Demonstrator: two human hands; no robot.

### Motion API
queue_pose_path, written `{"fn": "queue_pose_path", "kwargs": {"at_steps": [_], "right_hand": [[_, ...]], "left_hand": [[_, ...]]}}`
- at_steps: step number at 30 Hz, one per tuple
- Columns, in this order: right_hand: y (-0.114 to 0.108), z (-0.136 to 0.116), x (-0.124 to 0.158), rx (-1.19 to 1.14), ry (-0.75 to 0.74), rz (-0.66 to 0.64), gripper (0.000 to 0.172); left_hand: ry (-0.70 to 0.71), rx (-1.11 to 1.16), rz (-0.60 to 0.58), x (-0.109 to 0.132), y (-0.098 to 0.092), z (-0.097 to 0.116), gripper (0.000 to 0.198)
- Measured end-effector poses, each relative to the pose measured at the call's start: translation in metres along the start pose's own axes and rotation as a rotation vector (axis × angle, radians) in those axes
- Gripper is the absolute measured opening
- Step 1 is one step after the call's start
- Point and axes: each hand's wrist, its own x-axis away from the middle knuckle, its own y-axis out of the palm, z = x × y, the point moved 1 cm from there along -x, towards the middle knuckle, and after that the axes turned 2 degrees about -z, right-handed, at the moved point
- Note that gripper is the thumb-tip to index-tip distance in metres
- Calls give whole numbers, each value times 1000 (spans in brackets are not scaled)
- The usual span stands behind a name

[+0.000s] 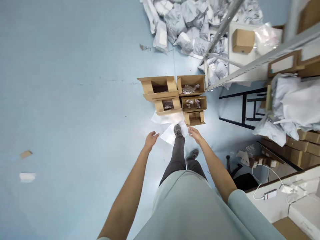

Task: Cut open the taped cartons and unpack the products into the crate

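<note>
My left hand [151,140] hangs over the blue floor with thumb and fingers apart, and nothing shows in it. Beyond its fingertips lie white sheets [168,135] on the floor, one of them under my shoe [178,130]. My right hand [195,134] is open and empty, just on the near side of a small open cardboard box [194,123]; whether it touches the box I cannot tell. More open cartons stand behind: a larger box [147,87], a box with crumpled clear plastic [190,80], another holding small wrapped pieces [183,108], and a narrow box [160,107].
Grey-white parcel bags [180,18] are heaped at the back. A metal frame [222,30] and a white table [235,68] stand to the right. Further right are a black stand [244,110], stacked cartons [297,148] and a desk with a white cable [255,198].
</note>
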Motion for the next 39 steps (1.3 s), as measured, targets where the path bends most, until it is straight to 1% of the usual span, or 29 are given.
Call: {"fn": "queue_pose_path", "kwargs": {"at_steps": [3, 5, 7, 8, 10, 11, 13, 15, 18, 21, 24, 26, 27, 30, 34, 36, 39], "right_hand": [[-25, 6, 71, -88, -28, 38, 46], [-43, 13, 122, -163, -84, 56, 44], [-65, 29, 176, -245, -159, 70, 45], [-77, 40, 204, -288, -201, 77, 47], [-105, 74, 260, -380, -288, 104, 53], [-121, 96, 289, -427, -337, 121, 57], [-152, 150, 345, -511, -443, 158, 64], [-182, 214, 398, -583, -548, 225, 70], [-215, 313, 472, -723, -627, 417, 73], [-235, 399, 532, -916, -634, 630, 76], [-249, 465, 578, -1092, -645, 790, 75], [-254, 500, 600, -1180, -668, 857, 73], [-256, 515, 609, -1217, -681, 882, 71], [-264, 553, 629, -1305, -711, 934, 68], [-286, 599, 654, -1353, -709, 1005, 68], [-302, 624, 669, -1365, -688, 1055, 67], [-329, 666, 698, -1392, -635, 1141, 64]], "left_hand": [[26, 32, -88, 51, 26, 19, 63], [87, 45, -158, 89, 47, 35, 56], [176, 46, -234, 130, 73, 52, 52], [227, 42, -276, 152, 88, 59, 53], [334, 21, -366, 199, 122, 71, 59], [387, 4, -416, 224, 140, 75, 63], [491, -46, -525, 277, 181, 78, 69], [585, -119, -643, 332, 225, 73, 73], [688, -265, -832, 421, 295, 51, 75], [740, -393, -1020, 515, 360, 16, 73], [765, -509, -1197, 604, 411, -23, 69], [770, -589, -1298, 654, 435, -49, 67], [770, -632, -1340, 676, 446, -62, 65], [774, -755, -1431, 726, 473, -95, 61], [752, -885, -1503, 772, 513, -131, 57], [726, -921, -1526, 791, 539, -146, 56], [693, -933, -1549, 818, 586, -168, 55]]}}
